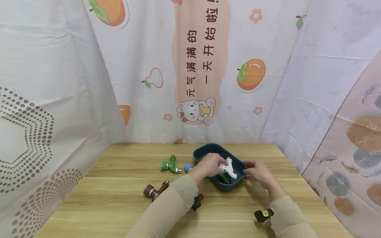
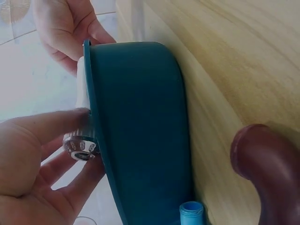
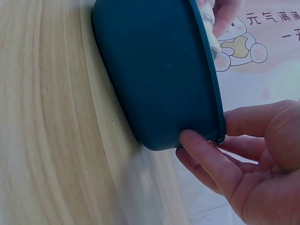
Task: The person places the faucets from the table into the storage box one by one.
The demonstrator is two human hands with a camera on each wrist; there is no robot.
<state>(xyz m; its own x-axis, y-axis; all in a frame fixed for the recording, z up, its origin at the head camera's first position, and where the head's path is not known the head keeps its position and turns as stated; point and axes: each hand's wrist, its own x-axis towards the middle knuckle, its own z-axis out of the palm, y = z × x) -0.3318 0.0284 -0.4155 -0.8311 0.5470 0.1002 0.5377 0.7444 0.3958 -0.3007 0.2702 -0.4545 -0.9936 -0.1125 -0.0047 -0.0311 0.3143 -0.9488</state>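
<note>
A: Left grip?
B: Left grip (image 1: 208, 164) closed, pinching the white tap (image 1: 230, 169) by its ridged knob, thumb one side, fingers the other. Left wrist view shows the chrome cap right by the fingers.

A: Where's the white tap?
B: In the mouth of the dark blue basin (image 1: 225, 188), near the right end. Can't tell if it touches the inside.

A: Right grip?
B: Right grip (image 1: 258, 171) closed too, on the basin's right end: thumb at the rim, fingertips against the outer wall. Clear in right wrist view.

A: Anything in the basin?
B: Green piece (image 1: 224, 178), below the white tap, partly hidden.

A: Outside it?
B: All on the bench (image 1: 232, 218). Green tap (image 1: 172, 165) left of the basin. Blue tap (image 1: 188, 167) between those two, mostly behind the left grip. Brown tap (image 1: 152, 192) nearer the person, partly covered by the left sleeve (image 1: 166, 206). Brown end (image 1: 201, 197) pokes out past the cuff; can't tell if same tap.

A: Other stuff?
B: Black device (image 1: 263, 215) with a yellow label at the right wrist. Behind the bench, a white curtain (image 1: 143, 43) with fruit prints, Chinese characters, a cartoon animal.
</note>
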